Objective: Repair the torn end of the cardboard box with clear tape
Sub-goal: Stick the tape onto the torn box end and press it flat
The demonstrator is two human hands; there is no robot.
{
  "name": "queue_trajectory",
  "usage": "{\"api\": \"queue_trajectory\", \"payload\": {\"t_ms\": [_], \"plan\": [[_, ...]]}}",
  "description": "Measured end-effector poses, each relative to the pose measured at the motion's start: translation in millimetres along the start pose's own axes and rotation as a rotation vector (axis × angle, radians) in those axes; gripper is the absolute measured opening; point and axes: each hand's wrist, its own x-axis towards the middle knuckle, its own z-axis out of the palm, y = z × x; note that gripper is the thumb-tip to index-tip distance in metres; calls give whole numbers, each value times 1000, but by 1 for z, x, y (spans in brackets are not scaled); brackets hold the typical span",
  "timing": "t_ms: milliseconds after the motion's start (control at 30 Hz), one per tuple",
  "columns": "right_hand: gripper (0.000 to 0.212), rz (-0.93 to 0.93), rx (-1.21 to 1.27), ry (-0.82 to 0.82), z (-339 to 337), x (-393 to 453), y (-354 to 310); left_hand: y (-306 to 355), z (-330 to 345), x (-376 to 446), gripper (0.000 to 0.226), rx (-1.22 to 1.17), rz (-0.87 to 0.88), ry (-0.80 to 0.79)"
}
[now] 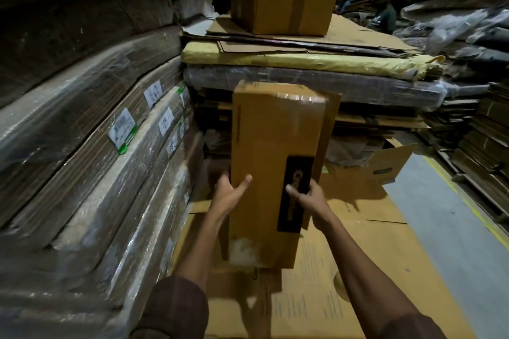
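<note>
The long cardboard box (272,168) is held up over flattened cardboard sheets (366,253), clear tape (301,99) glinting at its far end. The left hand (230,194) and right hand (311,201) grip its sides, fingers curled. Judged step: repositioning; next, press the tape flat.

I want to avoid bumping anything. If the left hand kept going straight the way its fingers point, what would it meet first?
The left hand already grips the long cardboard box, so the box's side blocks it. Past that, probably the stacked flattened cardboard behind; depth is unclear.
</note>
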Motion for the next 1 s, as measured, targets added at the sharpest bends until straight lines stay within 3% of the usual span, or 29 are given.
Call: {"api": "queue_trajectory", "payload": {"t_ms": [67, 167, 367, 500, 633, 767, 833, 900, 1000], "plan": [[56, -62, 38, 120, 1, -8, -23, 17, -5, 2, 73, 31, 77, 66], [32, -110, 81, 202, 1, -14, -42, 33, -6, 5, 77, 44, 161, 92], [33, 142, -1, 55, -9, -18, -26, 17, 0, -6, 54, -18, 75, -51], [39, 223, -30, 30, -6, -10, 1, -7, -3, -18, 62, 44, -52, -170], [33, 170, -77, -31, 0, -8, 9, -32, -1, -11, 78, 101, -133, -175], [43, 179, -179, -137, 1, -10, 25, -50, 2, -6, 96, 181, -192, -206], [48, 190, -237, -115, 1, -14, 30, -57, 6, -9, 98, 180, -199, -202], [62, 239, -304, -79, -2, -17, 41, -64, 10, -12, 98, 199, -209, -185], [151, 394, -382, -52, -5, -22, 72, -71, 11, -28, 113, 246, -289, -188]]}}
